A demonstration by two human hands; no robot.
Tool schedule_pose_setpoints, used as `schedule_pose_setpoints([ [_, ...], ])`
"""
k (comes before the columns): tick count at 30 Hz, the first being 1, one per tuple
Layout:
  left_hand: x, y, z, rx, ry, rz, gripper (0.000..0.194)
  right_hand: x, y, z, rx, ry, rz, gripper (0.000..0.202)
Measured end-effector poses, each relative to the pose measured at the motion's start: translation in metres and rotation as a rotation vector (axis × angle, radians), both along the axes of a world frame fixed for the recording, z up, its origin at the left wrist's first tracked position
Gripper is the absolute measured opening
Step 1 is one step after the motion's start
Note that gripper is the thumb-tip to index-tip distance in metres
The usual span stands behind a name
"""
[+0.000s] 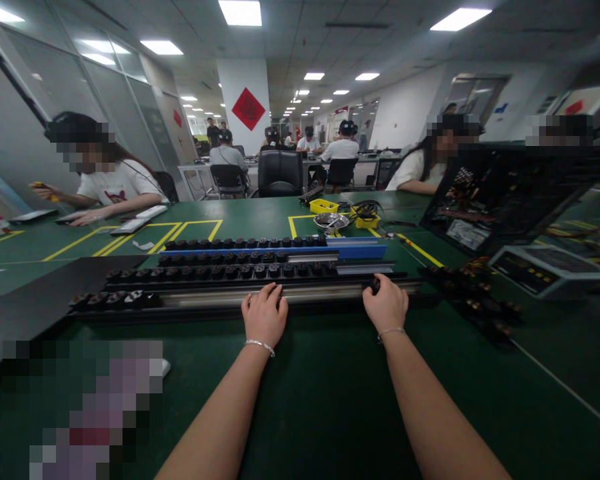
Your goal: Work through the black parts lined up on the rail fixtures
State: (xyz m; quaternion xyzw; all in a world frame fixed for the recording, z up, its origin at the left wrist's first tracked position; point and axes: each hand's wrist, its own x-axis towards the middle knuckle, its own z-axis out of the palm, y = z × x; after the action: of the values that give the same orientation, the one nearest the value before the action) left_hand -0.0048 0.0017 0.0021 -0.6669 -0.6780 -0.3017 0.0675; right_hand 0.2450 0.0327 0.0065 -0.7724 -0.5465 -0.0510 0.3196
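A long black rail (325,292) with a shiny metal channel lies across the green table in front of me. My left hand (265,312) rests on its middle, fingers apart and lying over the channel. Near the rail's right end, my right hand (387,303) is closed around a small black part (375,285), mostly hidden by the fingers. Several black pieces of a similar kind (115,300) sit in a row at the rail's left end. Behind it are more rails carrying rows of black pieces (245,271), one with a blue side (363,252).
Loose black parts (485,300) lie to the right, beside a metal box (555,270) and an open computer case (495,193). Farther back stand a round metal dish (331,221) and yellow trays (323,206). A person (120,177) sits at the left, another (420,167) at the right.
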Motion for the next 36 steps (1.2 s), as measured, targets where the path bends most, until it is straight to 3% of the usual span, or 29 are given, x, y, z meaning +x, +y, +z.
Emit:
schedule_pose_setpoints([
  [10,0.000,-0.001,-0.001,0.016,0.010,0.001,0.035,0.008,-0.004,0.012,-0.130,-0.057,0.021,0.043],
  [19,0.001,-0.001,-0.001,-0.011,0.000,0.013,0.035,0.005,-0.005,0.004,-0.009,-0.069,0.039,0.041],
  [36,0.001,-0.002,0.001,-0.006,-0.002,0.015,0.035,0.009,-0.003,0.004,-0.004,-0.051,0.047,0.040],
])
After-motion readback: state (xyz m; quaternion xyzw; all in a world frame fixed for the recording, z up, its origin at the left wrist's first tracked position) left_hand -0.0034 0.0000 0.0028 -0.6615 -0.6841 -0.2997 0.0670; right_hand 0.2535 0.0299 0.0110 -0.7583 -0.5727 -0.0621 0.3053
